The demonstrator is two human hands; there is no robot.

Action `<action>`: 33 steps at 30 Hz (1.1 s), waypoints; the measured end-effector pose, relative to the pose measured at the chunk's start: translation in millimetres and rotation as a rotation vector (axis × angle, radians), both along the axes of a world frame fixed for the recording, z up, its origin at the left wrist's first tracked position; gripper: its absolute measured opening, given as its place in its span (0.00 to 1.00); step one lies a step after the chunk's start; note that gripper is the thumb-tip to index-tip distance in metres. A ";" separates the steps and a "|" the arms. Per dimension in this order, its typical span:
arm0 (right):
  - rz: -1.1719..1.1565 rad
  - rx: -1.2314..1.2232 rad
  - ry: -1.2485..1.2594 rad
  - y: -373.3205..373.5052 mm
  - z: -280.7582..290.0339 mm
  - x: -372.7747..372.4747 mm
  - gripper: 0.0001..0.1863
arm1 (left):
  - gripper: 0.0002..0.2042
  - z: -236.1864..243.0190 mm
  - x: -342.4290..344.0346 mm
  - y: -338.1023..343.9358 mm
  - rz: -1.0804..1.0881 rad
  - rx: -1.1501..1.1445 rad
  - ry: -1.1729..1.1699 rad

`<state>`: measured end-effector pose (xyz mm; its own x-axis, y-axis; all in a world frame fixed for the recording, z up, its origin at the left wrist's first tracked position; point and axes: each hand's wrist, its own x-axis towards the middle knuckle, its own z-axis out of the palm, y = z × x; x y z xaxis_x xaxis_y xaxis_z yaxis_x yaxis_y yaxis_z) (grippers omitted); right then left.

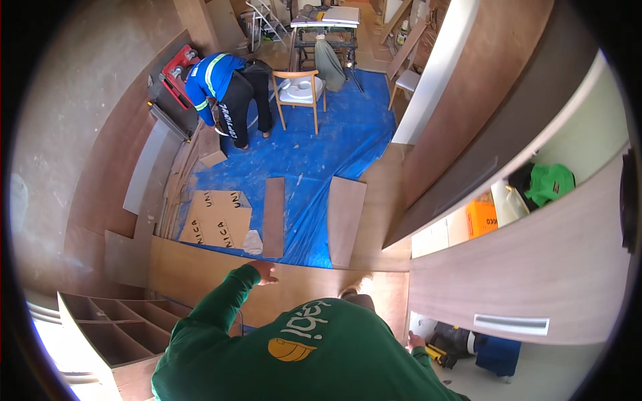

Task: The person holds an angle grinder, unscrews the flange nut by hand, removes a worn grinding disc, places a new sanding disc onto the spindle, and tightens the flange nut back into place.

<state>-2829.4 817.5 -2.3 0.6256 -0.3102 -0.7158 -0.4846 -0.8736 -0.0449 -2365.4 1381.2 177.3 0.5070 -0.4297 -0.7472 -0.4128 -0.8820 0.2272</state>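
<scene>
My left hand (265,273), at the end of a green sleeve, hangs open above a plywood sheet (180,264) on the floor, with nothing in its fingers. Just beyond it lie a narrow brown board (273,217), printed cardboard (214,220) and a small pale cloth (253,242) on blue plastic sheeting (301,160). My right hand (414,342) is low at my right side, partly hidden, its fingers curled by the edge of the plywood near a pale cabinet panel (508,267); what it holds, if anything, I cannot make out.
A co-worker (224,83) in blue bends over boards at the left wall. A wooden chair (314,100) and worktable (324,20) stand ahead. An open divided cabinet (120,321) is at lower left. Tall panels (468,100) lean at right, beside shelves with an orange box (481,217).
</scene>
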 end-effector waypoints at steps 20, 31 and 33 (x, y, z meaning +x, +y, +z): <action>0.580 0.298 -0.710 -91.7 83.9 865.3 0.23 | 0.24 -69.9 206.5 -107.3 0.525 -0.183 0.044; -0.091 0.229 -0.160 -224.8 75.8 932.7 0.30 | 0.28 -129.0 517.2 -106.7 0.485 -0.106 0.191; -0.087 0.113 -0.074 -251.3 70.0 932.0 0.32 | 0.28 -100.5 618.1 -130.6 0.502 -0.037 0.037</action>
